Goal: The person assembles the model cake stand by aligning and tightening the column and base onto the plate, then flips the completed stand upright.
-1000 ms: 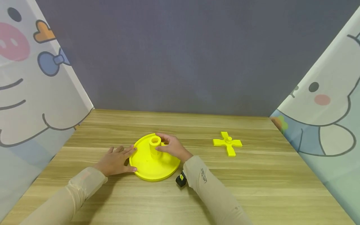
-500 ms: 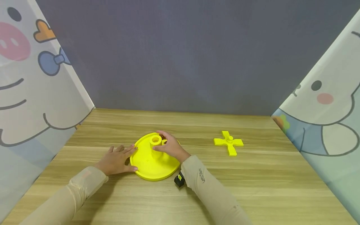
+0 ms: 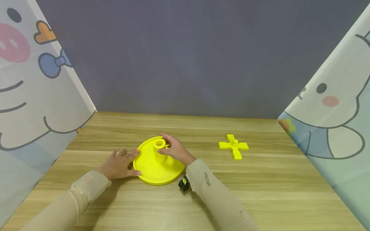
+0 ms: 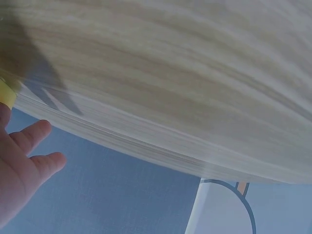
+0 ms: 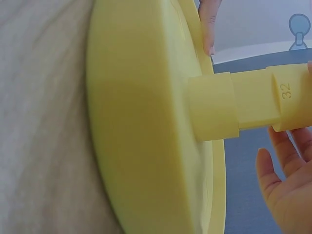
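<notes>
Tabletop (image 3: 260,179) spreads wide here, its wood grain running back to a grey panel (image 3: 185,57), with a left cartoon panel (image 3: 43,106) and a right cartoon panel (image 3: 341,96) fencing the sides, well apart from the work. And there's the yellow dish (image 3: 148,173), left of centre, flat on the wood, a hollow yellow column (image 5: 253,101) rising upright inside its rim! The person's right grip (image 3: 177,150) has that column, thumb against it, fingers curled behind, and the right wrist view picks out a "32" near its upper end. Left grip (image 3: 119,165): released, fingers spread, tips just touching the dish's left rim. Over to the right, well apart, lies a yellow cross (image 3: 234,147) with a round central knob, while the right sleeve (image 3: 218,194) and a black block (image 3: 184,185) at that wrist crowd the dish's near right side.
</notes>
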A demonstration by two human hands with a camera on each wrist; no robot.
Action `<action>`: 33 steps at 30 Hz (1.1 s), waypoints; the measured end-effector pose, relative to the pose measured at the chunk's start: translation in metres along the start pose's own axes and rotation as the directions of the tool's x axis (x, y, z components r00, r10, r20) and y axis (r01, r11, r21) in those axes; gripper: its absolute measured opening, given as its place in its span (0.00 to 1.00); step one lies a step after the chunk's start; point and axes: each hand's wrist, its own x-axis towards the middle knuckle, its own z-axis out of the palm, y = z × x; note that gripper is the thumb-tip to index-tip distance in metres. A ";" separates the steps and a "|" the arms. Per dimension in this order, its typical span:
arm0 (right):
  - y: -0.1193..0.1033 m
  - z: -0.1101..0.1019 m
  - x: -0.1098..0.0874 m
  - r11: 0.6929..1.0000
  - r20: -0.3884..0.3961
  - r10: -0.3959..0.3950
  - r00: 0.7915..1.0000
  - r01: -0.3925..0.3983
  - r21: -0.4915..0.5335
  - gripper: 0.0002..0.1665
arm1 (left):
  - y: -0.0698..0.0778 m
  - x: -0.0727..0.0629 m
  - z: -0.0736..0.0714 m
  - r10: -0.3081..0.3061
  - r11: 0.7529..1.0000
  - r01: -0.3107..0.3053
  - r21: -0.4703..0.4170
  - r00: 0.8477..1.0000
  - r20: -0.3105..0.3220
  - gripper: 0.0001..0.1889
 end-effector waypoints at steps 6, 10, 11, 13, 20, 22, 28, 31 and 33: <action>-0.001 0.001 -0.002 1.000 -0.011 0.010 1.000 -0.010 0.017 0.34 | -0.001 0.001 0.003 -0.009 1.000 0.009 0.001 1.000 0.008 0.47; -0.006 0.003 -0.003 0.999 -0.043 0.031 0.999 -0.031 0.013 0.32 | -0.002 0.001 0.003 -0.007 1.000 0.007 0.009 1.000 0.009 0.47; -0.006 0.003 -0.003 0.999 -0.048 0.037 0.998 -0.036 0.017 0.31 | -0.002 0.000 0.003 -0.007 1.000 0.007 0.009 1.000 0.010 0.47; -0.006 0.004 -0.002 0.999 -0.049 0.045 0.998 -0.044 0.016 0.32 | -0.001 0.000 0.003 -0.006 1.000 0.006 0.005 1.000 0.011 0.47; 0.002 0.000 0.000 0.999 -0.001 0.030 1.000 -0.030 0.029 0.39 | -0.002 0.001 0.004 -0.006 1.000 0.006 0.002 1.000 0.001 0.47; 0.002 -0.001 0.000 0.999 0.006 0.030 1.000 -0.031 0.044 0.37 | -0.002 0.001 0.004 -0.006 1.000 0.006 0.000 1.000 -0.001 0.47; 0.003 0.000 0.001 0.998 -0.019 0.042 0.999 -0.042 0.038 0.32 | -0.002 0.001 0.003 -0.008 1.000 0.008 -0.007 1.000 0.008 0.47; 0.004 0.002 0.002 0.999 -0.047 0.041 0.998 -0.041 0.018 0.31 | -0.002 0.001 0.003 -0.006 1.000 0.006 -0.008 1.000 0.011 0.47; 0.005 0.002 0.002 0.999 -0.051 0.032 0.998 -0.032 0.017 0.30 | -0.002 0.001 0.004 -0.004 1.000 0.004 -0.005 1.000 0.011 0.47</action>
